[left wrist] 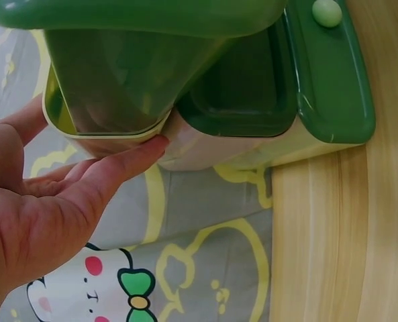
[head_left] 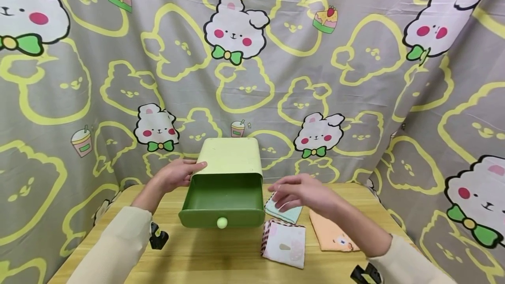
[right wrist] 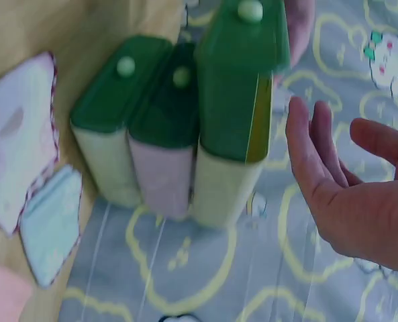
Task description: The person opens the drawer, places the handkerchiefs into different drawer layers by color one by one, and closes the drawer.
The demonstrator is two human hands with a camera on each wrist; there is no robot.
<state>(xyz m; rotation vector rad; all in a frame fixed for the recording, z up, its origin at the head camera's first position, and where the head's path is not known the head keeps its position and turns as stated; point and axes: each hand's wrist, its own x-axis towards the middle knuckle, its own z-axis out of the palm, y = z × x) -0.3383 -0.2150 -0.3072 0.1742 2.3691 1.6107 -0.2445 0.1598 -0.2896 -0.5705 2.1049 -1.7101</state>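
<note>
A small drawer cabinet (head_left: pixel 232 154) stands on the table; its green top drawer (head_left: pixel 225 218), with a pale round knob, is pulled out and looks bare inside. My left hand (head_left: pixel 179 174) rests against the cabinet's upper left side, thumb over the top edge and fingers straight along the side, as the left wrist view shows. Right of the drawer, my right hand (head_left: pixel 305 194) hovers with loosely bent fingers and holds nothing. Near it lie a mint folded cloth (head_left: pixel 289 214), a white folded cloth (head_left: pixel 285 244) with a checked edge, and an orange cloth (head_left: pixel 333 233).
Below the top tier are a pink middle tier (right wrist: pixel 162 174) and a pale bottom tier (right wrist: pixel 108 164), each with a green drawer front. A grey patterned curtain (head_left: pixel 244 78) hangs behind the wooden table (head_left: pixel 197 257) and along both sides.
</note>
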